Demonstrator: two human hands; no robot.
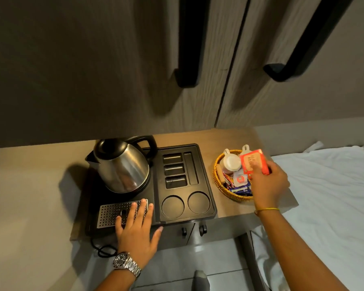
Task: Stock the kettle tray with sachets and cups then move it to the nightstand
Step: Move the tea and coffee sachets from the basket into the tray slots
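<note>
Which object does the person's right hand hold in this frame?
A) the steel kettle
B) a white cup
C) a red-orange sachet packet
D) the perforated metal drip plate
C: the right hand pinches a red-orange sachet packet over the round woven wicker basket.

tray [206,179] slots open, kettle [122,166] crowds left

We see the black kettle tray [182,185] flat on the bench, its slots and two round cup wells empty. Beside it, white cups [231,162] and sachets [240,189] fill a wicker basket [218,177]; a red sachet [253,161] sits lifted above it.
</note>
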